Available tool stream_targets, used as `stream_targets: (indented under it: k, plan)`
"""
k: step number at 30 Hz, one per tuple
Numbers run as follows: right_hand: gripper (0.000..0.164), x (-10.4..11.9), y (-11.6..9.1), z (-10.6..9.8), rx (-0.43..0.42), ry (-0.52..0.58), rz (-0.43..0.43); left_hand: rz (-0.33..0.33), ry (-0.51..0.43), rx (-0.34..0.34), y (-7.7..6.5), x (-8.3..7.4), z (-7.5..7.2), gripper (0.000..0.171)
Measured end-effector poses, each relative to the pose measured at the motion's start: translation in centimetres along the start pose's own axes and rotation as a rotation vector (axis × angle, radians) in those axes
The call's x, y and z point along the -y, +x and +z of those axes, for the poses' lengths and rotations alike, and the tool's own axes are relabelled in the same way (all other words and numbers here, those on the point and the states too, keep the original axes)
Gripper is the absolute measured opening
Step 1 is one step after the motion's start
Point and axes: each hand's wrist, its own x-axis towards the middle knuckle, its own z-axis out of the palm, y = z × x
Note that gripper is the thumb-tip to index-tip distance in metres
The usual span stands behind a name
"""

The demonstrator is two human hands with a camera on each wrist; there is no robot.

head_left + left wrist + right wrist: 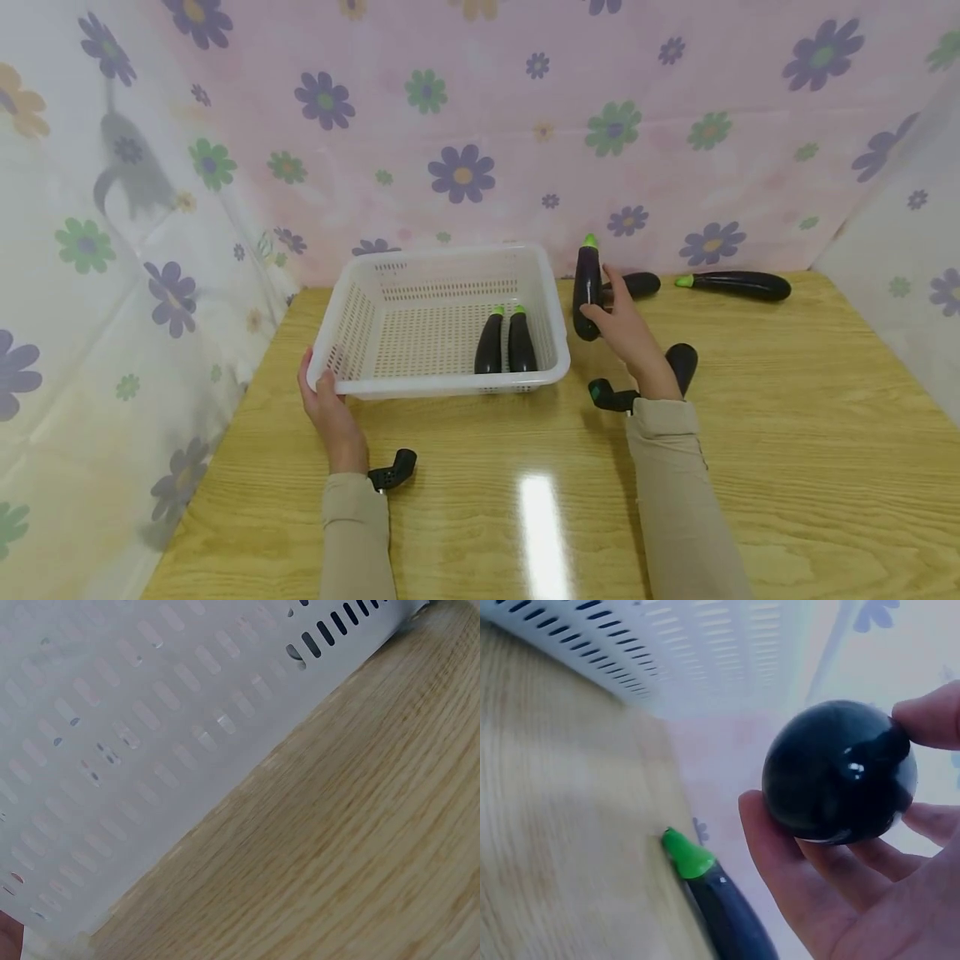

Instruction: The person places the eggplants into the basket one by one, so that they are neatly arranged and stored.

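Note:
My right hand (626, 329) grips a dark purple eggplant (588, 292) with a green stem, held up just right of the basket; its rounded end (840, 776) faces the right wrist camera, between thumb and fingers. My left hand (333, 421) holds the near left corner of the white plastic basket (450, 385), thumb over the rim. Two eggplants lie side by side in the basket's right half, a left one (489, 343) and a right one (521, 343). In the left wrist view the slotted basket wall (150, 735) fills much of the picture and the left hand barely shows.
Behind the right hand another eggplant (641, 285) lies on the wooden table (810, 433), partly hidden. Farther right lies one more eggplant (738, 285) along the back edge. A flowered cloth (525, 150) hangs behind the table and at both sides.

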Motion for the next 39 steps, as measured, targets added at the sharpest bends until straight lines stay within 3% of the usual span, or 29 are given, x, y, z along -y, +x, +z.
stream_targets:
  k: [4,8,14,19,26,39]
  plan:
    - [0.064,0.7,-0.3,-0.3,0.003,0.066,-0.061,0.023,-0.009,0.012,0.0,0.1,0.0,0.038]
    - [0.054,2.0,-1.1,-0.4,0.016,0.127,-0.063,0.018,-0.005,0.007,-0.1,0.1,0.0,0.038]
    - [0.054,4.1,-2.5,-0.3,0.004,0.168,-0.086,0.02,-0.003,0.007,-0.1,0.1,-0.1,0.039]
    - [0.057,4.3,-2.4,0.1,-0.033,0.158,-0.142,0.031,-0.01,0.018,0.0,0.0,0.1,0.039]
    - [0.056,4.1,-1.9,1.3,-0.024,0.15,-0.224,0.016,0.005,0.01,-0.1,-0.1,0.0,0.039]
    - [0.052,7.5,-3.9,3.8,-0.031,0.089,-0.257,0.015,0.008,-0.004,0.0,0.0,0.0,0.04]
